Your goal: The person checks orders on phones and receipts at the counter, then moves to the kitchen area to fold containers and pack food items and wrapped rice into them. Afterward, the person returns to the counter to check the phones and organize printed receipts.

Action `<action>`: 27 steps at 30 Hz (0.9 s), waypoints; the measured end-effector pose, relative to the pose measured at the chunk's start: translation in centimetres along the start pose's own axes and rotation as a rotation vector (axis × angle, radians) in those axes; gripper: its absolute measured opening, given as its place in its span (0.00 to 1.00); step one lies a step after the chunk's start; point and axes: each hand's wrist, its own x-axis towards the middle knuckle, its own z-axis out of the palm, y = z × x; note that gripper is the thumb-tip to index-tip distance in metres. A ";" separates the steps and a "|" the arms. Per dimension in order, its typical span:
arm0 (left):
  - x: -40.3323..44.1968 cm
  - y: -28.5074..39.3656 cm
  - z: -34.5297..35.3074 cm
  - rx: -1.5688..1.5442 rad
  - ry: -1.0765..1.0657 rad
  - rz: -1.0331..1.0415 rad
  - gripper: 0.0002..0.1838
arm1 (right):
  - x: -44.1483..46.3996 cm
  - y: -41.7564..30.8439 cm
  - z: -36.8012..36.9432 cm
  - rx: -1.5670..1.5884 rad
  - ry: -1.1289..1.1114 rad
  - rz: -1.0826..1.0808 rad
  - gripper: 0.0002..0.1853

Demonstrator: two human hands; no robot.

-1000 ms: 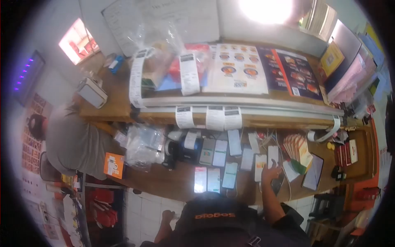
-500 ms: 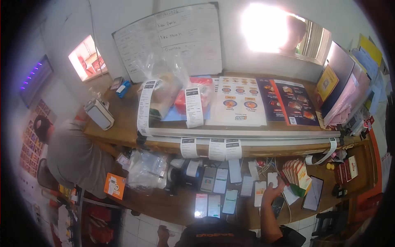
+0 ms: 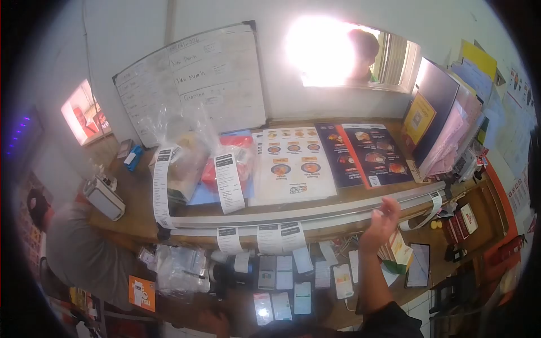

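My right hand (image 3: 381, 222) is raised in front of the shelf's metal edge rail (image 3: 315, 213), its fingers partly bent and apart, and I see nothing held in it. Below it are a fan of folded leaflets (image 3: 397, 248) and a phone with a lit screen (image 3: 342, 281). A tablet (image 3: 418, 265) lies to the right of the forearm. My left hand (image 3: 215, 322) is low at the desk's front edge, dark and blurred, so its fingers cannot be made out. Several phones, such as a bright one (image 3: 263, 308), lie between the hands.
On the upper shelf stand plastic bags (image 3: 183, 163) with receipts (image 3: 162, 188), menu sheets (image 3: 293, 166) and upright folders (image 3: 437, 107). A receipt printer (image 3: 242, 276) and clear plastic bags (image 3: 179, 270) occupy the desk's left. Another person (image 3: 84, 256) is at the left; someone (image 3: 363, 53) stands outside the window.
My right hand has risen from the phone by the leaflets to the shelf edge. That phone stays on the desk. The view has shifted, and my left hand now appears nearer the desk.
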 end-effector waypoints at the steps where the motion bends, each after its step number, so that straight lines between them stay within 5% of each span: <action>1: 0.0 1.3 0.1 0.043 -0.078 -0.023 0.36 | 0.2 -0.1 0.9 -0.123 -0.049 0.077 0.21; 6: 1.6 7.7 -4.4 0.054 -0.332 -0.102 0.38 | 0.2 0.6 2.3 -0.315 -0.136 0.271 0.18; 8: 0.6 2.6 1.9 0.210 0.299 0.217 0.19 | 0.8 0.9 2.8 -0.406 -0.181 0.239 0.16; 10: 0.3 2.9 0.9 0.166 0.141 0.117 0.23 | 2.2 -0.6 5.8 -0.179 -0.132 0.376 0.15; 12: 1.1 3.6 0.0 0.101 0.014 0.041 0.28 | 3.4 -3.3 12.1 0.104 -0.482 0.123 0.15; 15: 1.5 3.4 0.3 0.110 -0.041 0.015 0.31 | 4.6 -4.5 22.3 -0.157 -0.933 -0.038 0.18; 17: 1.2 3.1 0.5 0.113 -0.037 0.037 0.32 | 2.8 -1.5 29.0 -0.098 -1.033 0.019 0.28; 20: 1.2 4.2 -0.9 0.097 -0.122 -0.053 0.33 | -0.7 1.0 35.4 -0.318 -1.198 0.136 0.26; 23: 1.3 2.9 0.4 0.094 -0.088 -0.002 0.33 | -0.6 1.7 37.1 -0.449 -1.283 0.000 0.20; 25: 1.3 2.5 0.6 0.071 -0.038 0.005 0.33 | -0.2 4.3 37.2 -0.316 -1.081 -0.050 0.15; 27: 0.8 3.0 0.4 0.042 -0.013 0.006 0.33 | 1.6 4.0 35.6 -0.251 -1.013 0.126 0.14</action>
